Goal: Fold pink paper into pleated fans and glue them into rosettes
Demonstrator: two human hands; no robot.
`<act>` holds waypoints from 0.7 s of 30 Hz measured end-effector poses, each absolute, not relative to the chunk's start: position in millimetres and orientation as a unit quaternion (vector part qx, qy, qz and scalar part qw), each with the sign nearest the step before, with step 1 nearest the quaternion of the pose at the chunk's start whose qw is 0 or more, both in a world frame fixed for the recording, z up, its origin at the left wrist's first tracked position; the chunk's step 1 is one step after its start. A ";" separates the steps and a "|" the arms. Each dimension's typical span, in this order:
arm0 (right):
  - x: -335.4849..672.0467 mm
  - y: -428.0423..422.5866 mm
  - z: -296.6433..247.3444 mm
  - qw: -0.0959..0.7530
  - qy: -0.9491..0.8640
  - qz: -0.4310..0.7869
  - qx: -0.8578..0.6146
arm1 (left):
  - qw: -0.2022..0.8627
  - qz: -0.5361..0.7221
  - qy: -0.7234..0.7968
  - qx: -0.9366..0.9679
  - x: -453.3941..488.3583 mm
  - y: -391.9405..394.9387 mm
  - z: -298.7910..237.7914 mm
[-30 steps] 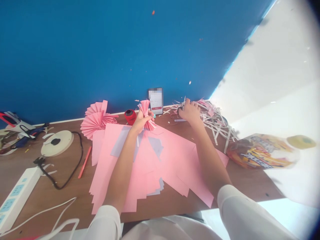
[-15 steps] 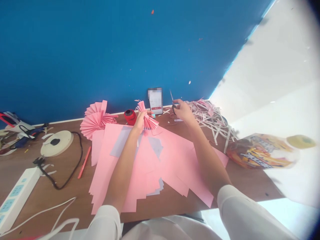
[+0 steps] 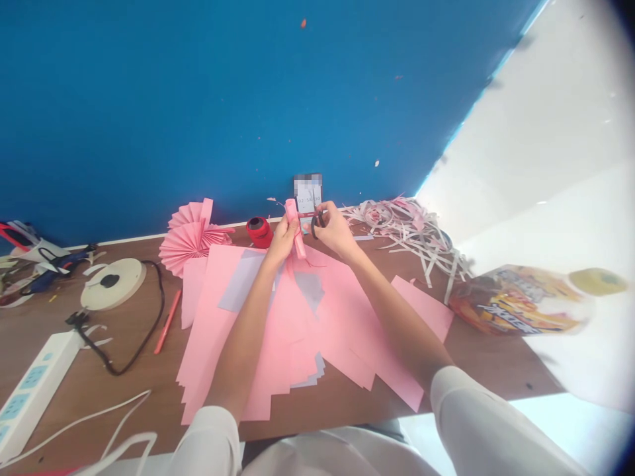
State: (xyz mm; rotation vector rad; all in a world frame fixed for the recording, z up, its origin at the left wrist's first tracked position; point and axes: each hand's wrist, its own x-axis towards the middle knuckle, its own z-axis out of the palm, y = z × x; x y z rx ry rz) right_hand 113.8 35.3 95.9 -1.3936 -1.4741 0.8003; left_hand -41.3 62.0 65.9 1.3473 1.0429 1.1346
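1. A folded pink paper strip [image 3: 296, 229] stands nearly upright at top centre of the table area, its pleats pressed into 1 narrow bundle and its lower end tilted toward the lower right.
2. The left hand [image 3: 282, 241] grips the strip near its middle, with fingers curled and pressed together around it.
3. The right hand [image 3: 338, 233] sits just beside the strip, fingers curled through the finger loops of black-handled scissors [image 3: 318, 220]. Their blades point up beside the strip; whether they are open or closed is too small to tell.
4. A thin red thread [image 3: 308, 215] runs between the strip and the scissors.
5. Just left of the hands sits a red thread spool [image 3: 259, 232]. Behind them, a phone [image 3: 308, 197] leans against the blue wall [image 3: 198, 99], its top blurred.
6. Overlapping pink paper sheets [image 3: 223, 370] spread across the centre of the wooden table [image 3: 496, 363], under both forearms. 2 pink paper fans [image 3: 190, 239] lie at their upper left, beside a pink marker [image 3: 167, 322].
7. Paper scraps [image 3: 409, 235] heap up right of the hands, and a colourful printed bag [image 3: 516, 301] lies at the right.
8. At the left are a pale round disc [image 3: 112, 281], a black cable [image 3: 149, 324] and a white power strip [image 3: 34, 383]. Tools too small to tell [image 3: 44, 263] lie at the far left edge.
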 end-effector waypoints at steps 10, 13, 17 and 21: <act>95.5 29.9 88.9 0.452 -0.601 0.340 -0.564 | 0.567 0.511 0.403 0.505 -35.5 63.2 64.2; 99.0 33.8 83.7 0.459 -0.586 0.344 -0.573 | 0.577 0.507 0.391 0.507 -37.4 64.1 63.8; 105.6 42.2 74.5 0.469 -0.556 0.350 -0.590 | 0.582 0.462 0.362 0.562 -42.9 65.3 64.8; 111.1 47.8 70.7 0.495 -0.551 0.358 -0.568 | 0.584 0.437 0.359 0.583 -46.4 66.9 62.9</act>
